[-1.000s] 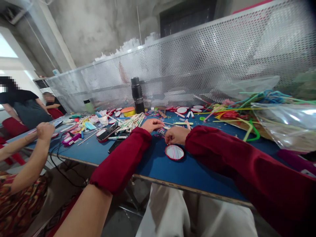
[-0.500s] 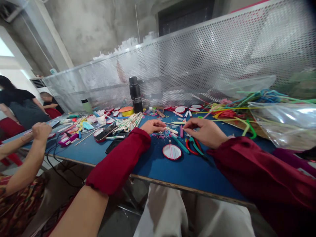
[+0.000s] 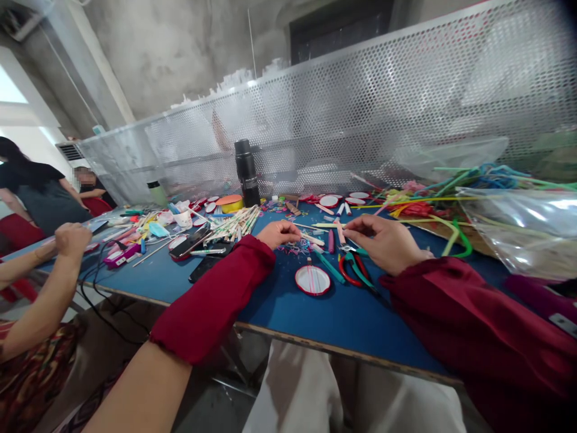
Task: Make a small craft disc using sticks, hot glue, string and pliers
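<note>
My left hand (image 3: 280, 233) rests on the blue table (image 3: 351, 313) with fingers curled, pinching the near end of a thin pale stick (image 3: 312, 239). My right hand (image 3: 383, 240) hovers just right of it, thumb and forefinger pinched near a short pink stick (image 3: 340, 231); what they hold is too small to make out. In front of both hands lies a round white disc with a red rim (image 3: 312, 280). Red-handled pliers (image 3: 349, 267) and a green-handled tool (image 3: 329, 266) lie beside the disc. Small coloured rubber bands (image 3: 293, 246) are scattered under my hands.
A black flask (image 3: 246, 172) stands at the back, with a bundle of pale sticks (image 3: 234, 225), a phone (image 3: 189, 243) and a yellow tape roll (image 3: 233, 204) left of it. Coloured pipe cleaners (image 3: 433, 207) and clear plastic bags (image 3: 523, 231) fill the right. Another person's arm (image 3: 49, 282) works at left.
My right hand lifted off the disc and moved right and back, uncovering the pliers. My left hand stayed in place on the table.
</note>
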The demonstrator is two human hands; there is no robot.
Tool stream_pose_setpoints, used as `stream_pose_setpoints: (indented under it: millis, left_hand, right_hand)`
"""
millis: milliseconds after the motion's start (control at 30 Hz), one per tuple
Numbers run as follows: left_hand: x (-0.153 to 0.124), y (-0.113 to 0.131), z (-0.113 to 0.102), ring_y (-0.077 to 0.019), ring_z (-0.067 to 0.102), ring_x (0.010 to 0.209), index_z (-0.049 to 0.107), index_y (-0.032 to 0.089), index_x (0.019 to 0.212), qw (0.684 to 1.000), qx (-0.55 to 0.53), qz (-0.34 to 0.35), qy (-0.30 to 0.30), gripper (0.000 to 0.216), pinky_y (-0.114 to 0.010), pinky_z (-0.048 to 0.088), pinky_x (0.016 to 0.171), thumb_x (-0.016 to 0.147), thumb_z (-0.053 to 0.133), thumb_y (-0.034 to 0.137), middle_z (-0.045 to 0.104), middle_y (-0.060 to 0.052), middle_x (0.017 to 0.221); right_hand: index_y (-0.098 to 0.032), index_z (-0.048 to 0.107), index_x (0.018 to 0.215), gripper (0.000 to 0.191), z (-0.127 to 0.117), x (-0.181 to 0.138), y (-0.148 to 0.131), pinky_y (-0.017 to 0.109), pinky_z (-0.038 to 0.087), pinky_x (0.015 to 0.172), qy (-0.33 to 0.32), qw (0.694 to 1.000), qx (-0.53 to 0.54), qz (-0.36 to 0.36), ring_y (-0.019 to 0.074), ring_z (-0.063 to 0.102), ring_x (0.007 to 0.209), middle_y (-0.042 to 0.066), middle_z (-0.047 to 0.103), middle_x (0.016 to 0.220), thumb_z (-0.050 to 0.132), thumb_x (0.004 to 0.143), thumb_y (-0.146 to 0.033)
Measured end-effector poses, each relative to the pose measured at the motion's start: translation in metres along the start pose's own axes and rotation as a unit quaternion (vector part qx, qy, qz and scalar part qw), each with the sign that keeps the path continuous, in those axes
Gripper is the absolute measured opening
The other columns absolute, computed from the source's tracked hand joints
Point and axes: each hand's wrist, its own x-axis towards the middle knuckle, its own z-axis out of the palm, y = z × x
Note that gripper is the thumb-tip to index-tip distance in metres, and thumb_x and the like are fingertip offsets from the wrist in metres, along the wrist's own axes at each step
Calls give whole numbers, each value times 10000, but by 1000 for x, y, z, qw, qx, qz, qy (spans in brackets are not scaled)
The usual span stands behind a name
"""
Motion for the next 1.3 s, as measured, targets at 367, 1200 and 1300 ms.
stream_pose_setpoints:
  millis: [367, 1200, 1300]
  left_hand:
    - [0, 2, 6, -168, 650, 814, 792, 165, 781, 993, 121, 6, -2, 43, -293, 501, 857, 772, 822, 196, 743, -14, 788]
    - [8, -2, 16, -203, 704, 1020, 729, 181, 922, 966, 256, 45, 11, 94, -302, 516, 962, 950, 651, 225, 804, -55, 1036]
    - [8, 0, 19, -186, 712, 1012, 732, 201, 934, 958, 285, 32, -11, 109, -278, 516, 929, 975, 641, 244, 815, -29, 1064]
  right_hand:
    - [-254, 793, 838, 239, 6, -7, 2, 323, 529, 734, -30, 995, -54, -74, 209, 710, 782, 34, 815, 887, 628, 910, -410]
    - [-279, 742, 871, 172, 10, -9, -6, 349, 478, 728, -112, 985, -114, -69, 239, 702, 818, 27, 805, 884, 593, 909, -357]
    - [-277, 734, 870, 171, 10, -9, -5, 346, 475, 729, -110, 985, -113, -66, 240, 698, 831, 28, 801, 885, 593, 909, -365]
